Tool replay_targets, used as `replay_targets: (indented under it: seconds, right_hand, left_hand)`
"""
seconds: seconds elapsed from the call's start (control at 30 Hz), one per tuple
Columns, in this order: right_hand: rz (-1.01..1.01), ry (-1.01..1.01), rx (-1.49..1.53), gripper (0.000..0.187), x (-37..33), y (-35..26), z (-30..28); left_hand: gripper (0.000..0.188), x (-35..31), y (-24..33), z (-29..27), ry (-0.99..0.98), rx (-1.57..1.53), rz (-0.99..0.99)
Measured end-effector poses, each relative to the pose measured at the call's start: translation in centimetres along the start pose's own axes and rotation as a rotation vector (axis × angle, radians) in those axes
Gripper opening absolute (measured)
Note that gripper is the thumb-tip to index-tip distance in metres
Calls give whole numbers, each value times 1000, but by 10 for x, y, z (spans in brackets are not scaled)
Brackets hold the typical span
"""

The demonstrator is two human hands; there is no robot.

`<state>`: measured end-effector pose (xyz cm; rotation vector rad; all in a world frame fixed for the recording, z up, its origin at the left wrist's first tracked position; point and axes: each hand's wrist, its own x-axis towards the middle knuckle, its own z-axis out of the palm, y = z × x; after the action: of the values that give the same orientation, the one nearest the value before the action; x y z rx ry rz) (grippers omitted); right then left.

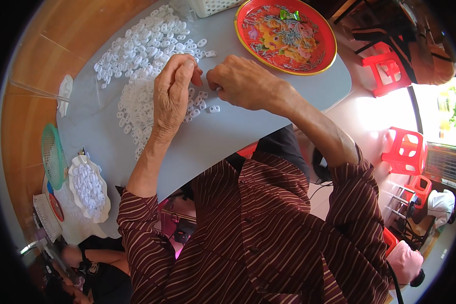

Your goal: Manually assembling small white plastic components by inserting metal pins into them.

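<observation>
Above the grey table (pixel 213 147), my left hand (pixel 172 96) is closed, thumb and fingers pressed together. Just right of it my right hand (pixel 245 83) is curled inward, its fingertips turned toward the left hand with a narrow gap between. What either hand holds, if anything, is hidden. A spread of small white oval plastic pieces with holes (pixel 142 50) lies beyond and left of my hands, and a denser heap (pixel 137 101) sits beside my left wrist. A few loose white pieces (pixel 214 109) rest below the right hand.
A round red flowered tray (pixel 332 48) with small metal pins and a green packet stands at far right. A scalloped white dish (pixel 104 213) of small white parts and a teal basket (pixel 49 152) are at left. Another person's arm (pixel 106 258) shows lower left; red stools (pixel 405 152) stand right.
</observation>
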<state>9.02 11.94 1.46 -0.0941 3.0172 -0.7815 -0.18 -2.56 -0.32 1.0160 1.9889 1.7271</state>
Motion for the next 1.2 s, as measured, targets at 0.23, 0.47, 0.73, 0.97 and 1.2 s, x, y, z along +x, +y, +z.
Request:
replay_targets:
  seconds: [0.23, 0.47, 0.73, 0.97, 1.2]
  right_hand:
    - [270, 434, 817, 16, -30, 10, 6]
    - [239, 592, 1060, 16, -40, 5, 33]
    - [141, 584, 784, 12, -45, 4, 32]
    - [240, 618, 772, 8, -41, -5, 27]
    - [76, 754, 350, 9, -39, 34, -10]
  left_hand:
    - [19, -6, 3, 9, -82, 51, -3]
    - [9, -17, 3, 24, -157, 96, 78]
    - [9, -19, -3, 25, -185, 121, 113]
    - [16, -22, -10, 28, -194, -246, -109]
    - [17, -22, -10, 35, -106, -425, -220]
